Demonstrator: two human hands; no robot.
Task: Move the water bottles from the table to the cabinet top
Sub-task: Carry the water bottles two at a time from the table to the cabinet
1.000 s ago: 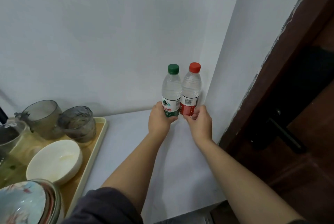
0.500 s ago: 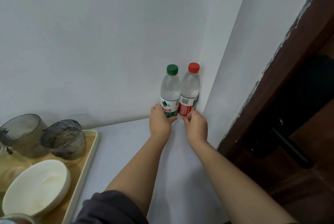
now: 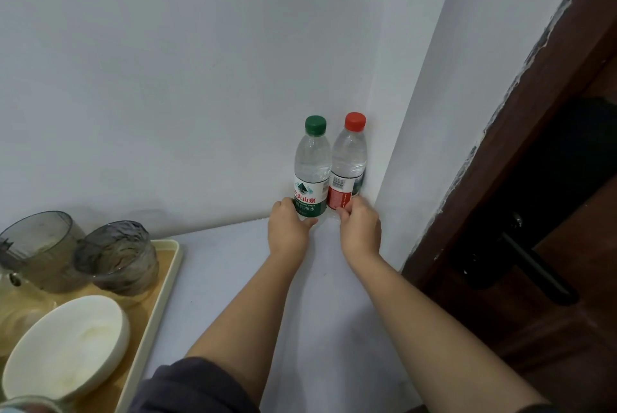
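Left hand point(image 3: 287, 233) gripping the base of a clear green-capped plastic water bottle point(image 3: 312, 169), right hand point(image 3: 361, 233) gripping a clear red-capped plastic water bottle point(image 3: 348, 162), both upright, touching, in the wall corner on the white cabinet top point(image 3: 230, 282), beige tray point(image 3: 172, 274) left.

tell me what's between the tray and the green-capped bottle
Head view: only bare white surface lies between the tray and the green-capped bottle, save the left hand gripping the bottle's base.

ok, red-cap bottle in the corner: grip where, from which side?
Grip the red-cap bottle at its labelled lower body, from the front. It stands upright with walls behind and right, and the green-cap bottle hard on its left. The right hand holds it there.
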